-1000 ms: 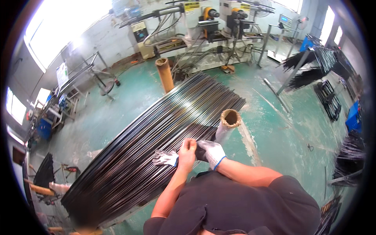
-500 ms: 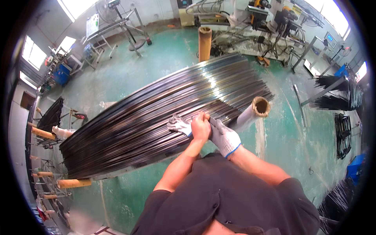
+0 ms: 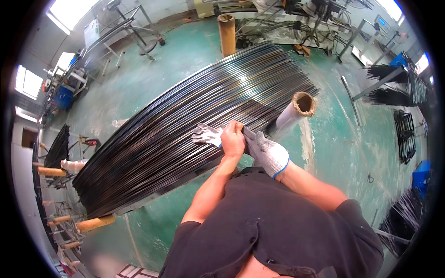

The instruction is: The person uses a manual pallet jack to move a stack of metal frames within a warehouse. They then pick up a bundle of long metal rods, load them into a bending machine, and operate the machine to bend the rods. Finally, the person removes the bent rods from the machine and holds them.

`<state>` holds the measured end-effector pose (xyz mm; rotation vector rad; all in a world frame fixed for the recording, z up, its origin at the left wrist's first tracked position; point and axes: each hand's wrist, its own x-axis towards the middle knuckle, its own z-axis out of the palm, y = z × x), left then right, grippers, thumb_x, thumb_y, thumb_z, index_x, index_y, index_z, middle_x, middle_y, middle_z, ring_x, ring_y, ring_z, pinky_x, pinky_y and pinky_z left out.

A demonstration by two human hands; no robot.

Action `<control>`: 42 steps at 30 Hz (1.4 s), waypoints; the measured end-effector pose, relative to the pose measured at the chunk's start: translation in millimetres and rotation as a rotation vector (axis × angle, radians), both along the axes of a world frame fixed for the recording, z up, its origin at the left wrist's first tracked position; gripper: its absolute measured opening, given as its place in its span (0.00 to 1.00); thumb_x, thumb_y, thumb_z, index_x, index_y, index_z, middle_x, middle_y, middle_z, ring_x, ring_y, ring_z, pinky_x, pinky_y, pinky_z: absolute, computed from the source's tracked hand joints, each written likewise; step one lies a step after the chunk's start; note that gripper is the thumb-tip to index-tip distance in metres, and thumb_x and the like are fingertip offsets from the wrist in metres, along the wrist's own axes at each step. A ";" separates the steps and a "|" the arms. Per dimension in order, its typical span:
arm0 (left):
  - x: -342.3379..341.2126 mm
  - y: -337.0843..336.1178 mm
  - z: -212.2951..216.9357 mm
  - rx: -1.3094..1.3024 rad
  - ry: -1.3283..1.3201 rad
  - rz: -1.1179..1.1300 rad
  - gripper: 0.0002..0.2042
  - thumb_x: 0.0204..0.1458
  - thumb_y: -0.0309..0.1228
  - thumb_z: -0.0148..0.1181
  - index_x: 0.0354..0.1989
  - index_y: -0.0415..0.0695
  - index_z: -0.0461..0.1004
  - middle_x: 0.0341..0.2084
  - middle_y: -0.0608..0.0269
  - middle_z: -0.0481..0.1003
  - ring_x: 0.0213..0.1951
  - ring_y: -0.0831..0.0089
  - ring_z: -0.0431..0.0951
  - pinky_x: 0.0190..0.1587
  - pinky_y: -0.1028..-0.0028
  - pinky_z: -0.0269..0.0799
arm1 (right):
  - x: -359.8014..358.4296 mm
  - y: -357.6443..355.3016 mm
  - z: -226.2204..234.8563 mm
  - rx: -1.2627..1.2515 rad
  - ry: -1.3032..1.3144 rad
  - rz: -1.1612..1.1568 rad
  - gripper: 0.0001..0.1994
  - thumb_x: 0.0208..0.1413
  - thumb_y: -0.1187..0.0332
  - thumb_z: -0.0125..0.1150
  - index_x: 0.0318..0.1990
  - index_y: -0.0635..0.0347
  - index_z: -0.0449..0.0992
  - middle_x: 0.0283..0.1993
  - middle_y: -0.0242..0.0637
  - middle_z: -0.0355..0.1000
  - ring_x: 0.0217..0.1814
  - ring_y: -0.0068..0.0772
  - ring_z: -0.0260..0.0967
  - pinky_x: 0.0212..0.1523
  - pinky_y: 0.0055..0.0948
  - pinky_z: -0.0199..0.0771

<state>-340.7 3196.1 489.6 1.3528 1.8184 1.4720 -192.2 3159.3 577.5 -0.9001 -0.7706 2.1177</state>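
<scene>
My bare left hand is closed, its thumb and fingers pinched at the fingertips of the work glove on my right hand. That glove is grey-white with a blue-edged cuff. Inside it, my right fingers reach out toward the left hand; their tips are partly hidden. A second grey-white glove lies over the strips, its cuff against the left hand's outer side. Both hands are above the near edge of a wide stack of long, dark, glossy strips.
An upright cardboard tube stands beside the stack, right of my hands; another tube rises behind it. More tubes jut out at the left end. Machinery lines the back. Racks of dark strips stand at right.
The view has shifted slightly. My left hand stays at the right glove's fingertips, and the right hand has turned a little, with its gloved thumb showing more clearly. The loose glove keeps its place beside the left hand.
</scene>
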 end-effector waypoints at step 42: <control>-122.0 14.6 -47.7 -0.406 -0.135 0.024 0.10 0.63 0.27 0.67 0.49 0.37 0.81 0.41 0.61 0.82 0.45 0.71 0.79 0.53 0.71 0.74 | 316.3 -130.0 -256.2 -0.699 -0.936 -0.161 0.48 0.62 0.28 0.59 0.78 0.55 0.63 0.78 0.43 0.65 0.69 0.48 0.70 0.65 0.49 0.75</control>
